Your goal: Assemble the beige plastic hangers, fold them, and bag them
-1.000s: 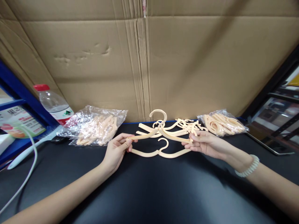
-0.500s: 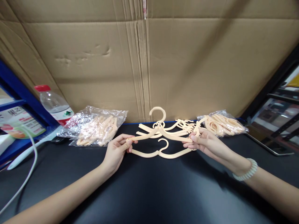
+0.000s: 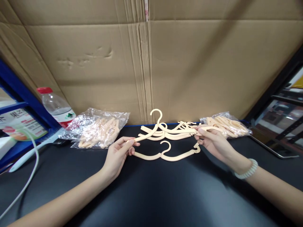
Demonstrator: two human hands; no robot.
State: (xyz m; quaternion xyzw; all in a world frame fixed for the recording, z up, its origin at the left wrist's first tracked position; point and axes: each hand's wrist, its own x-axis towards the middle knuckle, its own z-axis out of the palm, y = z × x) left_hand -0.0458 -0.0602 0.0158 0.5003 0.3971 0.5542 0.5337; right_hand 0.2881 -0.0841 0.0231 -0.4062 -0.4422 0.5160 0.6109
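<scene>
Between my hands a cream plastic hanger [image 3: 151, 133] is held up above the black table, its hook pointing up. My left hand [image 3: 120, 153] pinches the tip of its left arm. My right hand [image 3: 209, 140] grips the right arm's end, where a curved cream piece [image 3: 214, 129] sticks out past the fingers; whether the two are joined cannot be seen. Below lies a second hanger [image 3: 176, 158] flat on the table, with a small hooked end at its right. Behind the held hanger, more cream hanger parts [image 3: 180, 136] lie in a loose pile.
A clear bag of cream parts [image 3: 98, 130] lies at left, another bag [image 3: 228, 124] at right. At far left are a bottle with a red cap [image 3: 56, 105], a blue frame [image 3: 35, 110] and a white cable [image 3: 35, 160]. A cardboard wall [image 3: 99, 69] stands behind.
My right hand has risen a little and moved right, tilting the hanger's right side upward. The curved piece in it now points right instead of up. My left hand has hardly moved.
</scene>
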